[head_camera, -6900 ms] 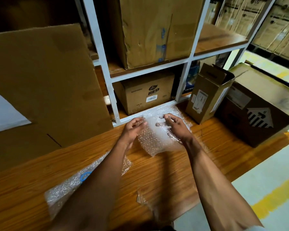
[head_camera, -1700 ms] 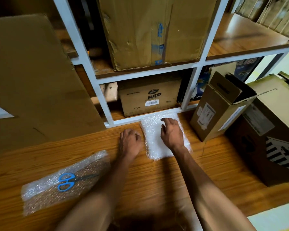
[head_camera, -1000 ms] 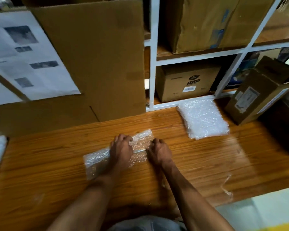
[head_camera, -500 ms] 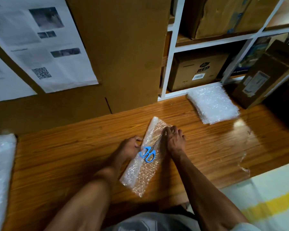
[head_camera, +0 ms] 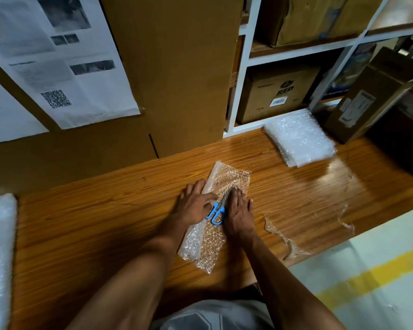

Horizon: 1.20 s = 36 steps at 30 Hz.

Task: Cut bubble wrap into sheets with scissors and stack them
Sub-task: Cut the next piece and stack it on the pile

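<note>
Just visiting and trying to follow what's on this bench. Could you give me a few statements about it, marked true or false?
1. The scissors have blue handles. True.
2. The scissors lie on a piece of bubble wrap. True.
3. The stack of cut sheets sits at the bench's left end. False: it is far right, by the white shelf frame.
4. The right hand is lifted high above the bench. False: it rests flat on the wrap.

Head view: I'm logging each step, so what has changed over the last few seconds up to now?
Both hands left the stack of cut sheets and came to the folded bubble wrap, which was turned from crosswise to lengthwise. The left hand and right hand now press flat on it, either side of the blue scissors. The stack stayed by the shelf.
</note>
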### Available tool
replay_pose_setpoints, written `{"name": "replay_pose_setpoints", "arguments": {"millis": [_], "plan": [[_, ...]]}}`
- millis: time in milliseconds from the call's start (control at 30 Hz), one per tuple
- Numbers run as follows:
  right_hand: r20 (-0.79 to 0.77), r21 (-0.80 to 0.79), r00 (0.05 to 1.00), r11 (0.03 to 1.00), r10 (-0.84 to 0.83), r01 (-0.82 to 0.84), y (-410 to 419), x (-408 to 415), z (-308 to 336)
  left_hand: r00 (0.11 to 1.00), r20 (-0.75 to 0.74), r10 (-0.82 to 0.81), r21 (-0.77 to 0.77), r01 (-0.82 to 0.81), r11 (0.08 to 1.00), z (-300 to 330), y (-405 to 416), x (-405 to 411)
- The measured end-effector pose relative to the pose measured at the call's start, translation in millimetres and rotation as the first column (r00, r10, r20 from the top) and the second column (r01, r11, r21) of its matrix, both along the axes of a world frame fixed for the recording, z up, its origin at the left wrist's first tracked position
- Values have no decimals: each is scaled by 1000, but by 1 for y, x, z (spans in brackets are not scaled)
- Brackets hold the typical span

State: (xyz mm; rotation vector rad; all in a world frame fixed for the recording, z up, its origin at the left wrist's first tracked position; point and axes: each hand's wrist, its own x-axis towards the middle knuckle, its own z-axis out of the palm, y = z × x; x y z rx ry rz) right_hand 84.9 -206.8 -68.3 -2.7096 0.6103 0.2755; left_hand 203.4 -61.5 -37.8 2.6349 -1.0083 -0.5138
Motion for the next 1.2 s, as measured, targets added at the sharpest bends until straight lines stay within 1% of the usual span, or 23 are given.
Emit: {"name": "replay_pose_setpoints", "arguments": {"millis": [33,133,200,267,300,367,433,500,567,600,633,767,833,900,933,1000,1100,1133,1200], "plan": [[-18,-8,1000,1000,12,-12,-4,0,-2,1000,23,-8,34,7,999,0,1,1],[-57,-20,997,999,45,-47,-18,0,-8,981,130,142,102,-155,983,9,15,12],[-72,-27,993,995,93,-95,-28,2,-5,958,215,192,190,-233,954,15,29,23],[-96,-37,987,990,129,-133,-34,6,4,943,233,238,186,-283,941,18,38,29],[-106,-47,985,989,134,-140,-35,8,10,942,225,247,147,-284,948,18,40,28],[-117,-69,986,989,120,-129,-35,12,15,958,191,215,31,-225,974,15,37,20],[-112,-63,989,992,101,-108,-30,11,12,980,155,124,-48,-118,992,12,30,8],[-103,-39,990,995,92,-96,-24,7,2,993,115,-15,-7,16,1000,8,22,-3],[-95,-30,991,995,91,-94,-23,1,-6,988,113,-100,79,91,993,2,18,-9],[-99,-31,990,994,98,-102,-26,-1,-9,987,131,-91,102,78,992,1,18,-9],[-103,-29,989,994,104,-107,-29,-2,-9,987,153,-45,107,29,994,2,18,-8],[-108,-39,986,991,126,-131,-40,-5,0,951,260,167,145,-210,967,7,29,4],[-132,-33,981,988,144,-150,-43,-2,8,922,263,285,112,-323,940,9,36,10],[-140,-44,978,986,152,-159,-45,1,11,909,220,354,46,-372,927,10,38,10],[-130,-49,980,986,151,-158,-45,2,10,915,203,347,22,-359,933,11,36,7],[-129,-49,981,987,147,-154,-42,1,9,943,188,275,3,-280,960,14,28,0],[-84,-24,989,992,118,-121,-32,-5,5,968,196,157,64,-173,983,12,13,-16],[-57,-12,993,995,101,-102,-29,-7,4,967,215,137,89,-159,983,9,9,-20],[-7,11,997,997,73,-73,-26,-12,0,957,248,151,115,-183,976,4,3,-24]]}}
